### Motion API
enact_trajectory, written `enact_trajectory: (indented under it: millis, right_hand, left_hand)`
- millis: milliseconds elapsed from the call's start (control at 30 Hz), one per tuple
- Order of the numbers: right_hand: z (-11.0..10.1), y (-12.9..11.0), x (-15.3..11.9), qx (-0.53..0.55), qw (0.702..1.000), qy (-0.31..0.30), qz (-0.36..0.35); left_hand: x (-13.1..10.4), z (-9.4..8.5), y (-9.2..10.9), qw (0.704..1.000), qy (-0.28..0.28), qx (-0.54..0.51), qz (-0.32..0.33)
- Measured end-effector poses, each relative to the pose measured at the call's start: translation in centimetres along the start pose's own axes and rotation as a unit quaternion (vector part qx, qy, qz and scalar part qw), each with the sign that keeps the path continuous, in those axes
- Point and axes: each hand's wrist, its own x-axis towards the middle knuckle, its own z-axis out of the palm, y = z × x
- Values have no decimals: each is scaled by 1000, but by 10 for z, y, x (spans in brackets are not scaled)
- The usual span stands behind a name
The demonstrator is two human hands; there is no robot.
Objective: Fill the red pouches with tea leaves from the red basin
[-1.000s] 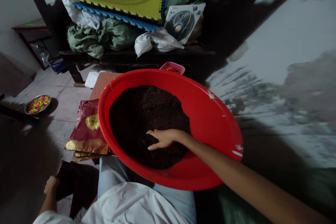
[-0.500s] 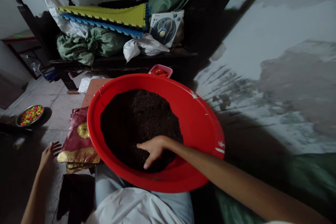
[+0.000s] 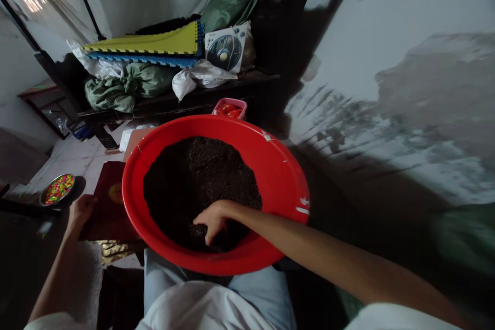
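Red tub (image 3: pixel 284 191) at the centre of the frame, above the person's knees, holding a bed of dark loose material (image 3: pixel 211 165) heaped toward the tub's left side. The right hand (image 3: pixel 211 221) reaches in from the lower right, thumb visible, fingers partly sunk in the material; whether they close on any of it cannot be told. At left, the left hand (image 3: pixel 80 210) grips the left edge of a dark red packet (image 3: pixel 104 216) bearing a small yellow emblem, just beside the tub's rim; gold-patterned packets (image 3: pixel 116 250) show beneath it. Far left: metal bowl (image 3: pixel 73 183) of brightly coloured pieces (image 3: pixel 58 188) on the floor (image 3: pixel 83 152). Directly behind the tub: pink basket (image 3: pixel 244 112) with red contents. Upper centre: yellow foam mat (image 3: pixel 150 41), green sack (image 3: pixel 150 81), white bag (image 3: pixel 207 76) and fan (image 3: pixel 224 54).
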Motion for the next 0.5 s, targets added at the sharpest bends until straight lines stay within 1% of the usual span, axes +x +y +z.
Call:
enact_trajectory:
  millis: [100,200,267,300,333,367,400,433,467,500]
  right_hand:
    - [-2,1,2,-27,1000,6,-3]
    - [-6,2,0,-58,998,16,-7]
    - [-8,2,-4,-66,998,17,14]
    - [-8,1,-6,-69,997,16,25]
    - [-9,1,-8,-70,997,15,34]
    - [-11,1,-11,-69,997,17,38]
    - [-13,0,-15,-66,997,27,37]
    - [-16,1,-19,-62,996,47,33]
    - [-21,2,-23,-57,995,74,30]
    - [-27,4,-29,-53,993,105,29]
  left_hand:
    - [11,-29,23,992,107,-8,62]
    - [22,-69,56,976,200,-5,86]
    - [29,-96,86,958,260,-18,120]
    - [32,-106,104,938,309,-43,155]
    - [34,-113,124,922,323,-83,196]
    - [35,-117,145,899,349,-127,233]
    - [36,-116,167,879,363,-162,265]
    - [36,-110,189,862,371,-190,289]
    - [36,-100,211,869,325,-201,313]
    - [35,-86,233,867,286,-219,343]
